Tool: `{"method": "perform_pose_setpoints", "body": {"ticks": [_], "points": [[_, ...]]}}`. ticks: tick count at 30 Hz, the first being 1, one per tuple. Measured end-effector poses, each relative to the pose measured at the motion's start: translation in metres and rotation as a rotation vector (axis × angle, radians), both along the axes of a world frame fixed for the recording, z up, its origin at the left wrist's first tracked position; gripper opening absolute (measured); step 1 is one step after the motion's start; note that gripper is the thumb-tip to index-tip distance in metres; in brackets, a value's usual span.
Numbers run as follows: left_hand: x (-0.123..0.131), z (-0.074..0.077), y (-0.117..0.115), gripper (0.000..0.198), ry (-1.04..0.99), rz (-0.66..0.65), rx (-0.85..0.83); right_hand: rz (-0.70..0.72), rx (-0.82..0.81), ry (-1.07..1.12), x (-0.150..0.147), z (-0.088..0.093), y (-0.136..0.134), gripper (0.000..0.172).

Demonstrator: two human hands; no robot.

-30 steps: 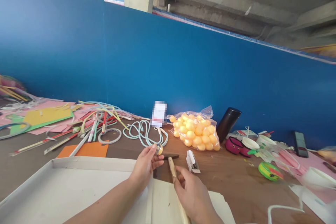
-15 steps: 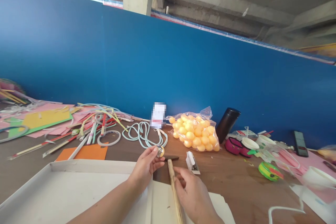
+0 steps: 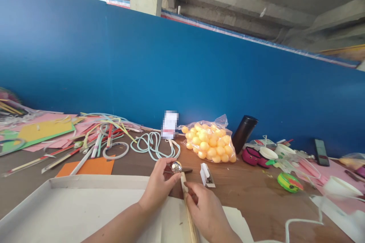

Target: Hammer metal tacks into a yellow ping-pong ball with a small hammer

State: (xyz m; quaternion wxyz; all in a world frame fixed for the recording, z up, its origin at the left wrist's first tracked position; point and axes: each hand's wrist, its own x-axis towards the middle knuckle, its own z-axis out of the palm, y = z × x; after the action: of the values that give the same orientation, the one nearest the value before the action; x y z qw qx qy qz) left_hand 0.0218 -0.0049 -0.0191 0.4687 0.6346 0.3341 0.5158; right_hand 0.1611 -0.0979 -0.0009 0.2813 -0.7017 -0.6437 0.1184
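Observation:
My left hand (image 3: 157, 183) is closed on a small shiny silver ball (image 3: 176, 167), pinched between thumb and fingers. The ball sits at the far tip of a pale wooden stick (image 3: 190, 223); whether they touch I cannot tell. My right hand (image 3: 207, 205) grips the stick near that tip, thumb and forefinger around it. Behind the tip lies a thin dark object (image 3: 187, 170), partly hidden. Just right of it stands a small open white box (image 3: 207, 176) with little dark pieces inside. Under my forearms are a shallow white tray (image 3: 99, 183) and a pale sheet (image 3: 235, 220).
A clear bag of orange balls (image 3: 212, 142) and a black bottle (image 3: 245, 133) stand before the blue wall panel (image 3: 171, 68). Coiled light-blue cord (image 3: 152, 146), coloured paper (image 3: 45, 128) and strips lie leftward. A tape measure (image 3: 289, 183), cups and a phone (image 3: 321, 152) are rightward.
My left hand has turned, bringing the silver ball to the stick's tip and showing more of it. My right hand has shifted slightly, its fingers closing round the stick. The view has moved a little.

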Motion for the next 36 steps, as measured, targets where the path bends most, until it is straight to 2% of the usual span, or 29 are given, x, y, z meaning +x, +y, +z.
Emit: {"method": "perform_pose_setpoints", "body": {"ticks": [4,8,12,15,18,22,25,28,31,36], "points": [[0.000,-0.001,0.001,0.032,0.101,0.030,0.099,-0.003,-0.006,0.012,0.000,0.000,0.000,0.029],[-0.001,-0.001,0.001,0.033,0.176,0.044,0.122,-0.008,0.016,0.042,0.002,-0.001,0.000,0.029],[-0.001,-0.004,0.002,0.040,0.189,0.086,0.118,-0.004,0.114,0.101,0.001,-0.002,0.000,0.027],[-0.001,-0.008,0.003,0.036,0.204,0.114,0.149,-0.025,0.182,0.123,0.004,0.000,0.002,0.024],[0.000,-0.010,0.003,0.032,0.207,0.155,0.208,-0.155,0.262,0.141,0.024,0.003,0.007,0.026],[0.001,-0.010,0.001,0.031,0.229,0.197,0.241,-0.467,0.350,0.146,0.066,0.004,0.013,0.036],[0.001,-0.010,-0.001,0.031,0.255,0.221,0.288,-0.566,0.290,0.117,0.081,0.001,0.017,0.032],[0.000,-0.011,-0.002,0.031,0.261,0.244,0.340,-0.510,0.157,0.067,0.078,-0.006,0.021,0.020],[-0.001,-0.013,-0.003,0.030,0.261,0.278,0.339,-0.438,0.028,0.019,0.073,-0.013,0.024,0.021],[-0.001,-0.015,-0.007,0.029,0.232,0.336,0.339,-0.409,-0.135,-0.030,0.078,-0.021,0.027,0.025]]}}
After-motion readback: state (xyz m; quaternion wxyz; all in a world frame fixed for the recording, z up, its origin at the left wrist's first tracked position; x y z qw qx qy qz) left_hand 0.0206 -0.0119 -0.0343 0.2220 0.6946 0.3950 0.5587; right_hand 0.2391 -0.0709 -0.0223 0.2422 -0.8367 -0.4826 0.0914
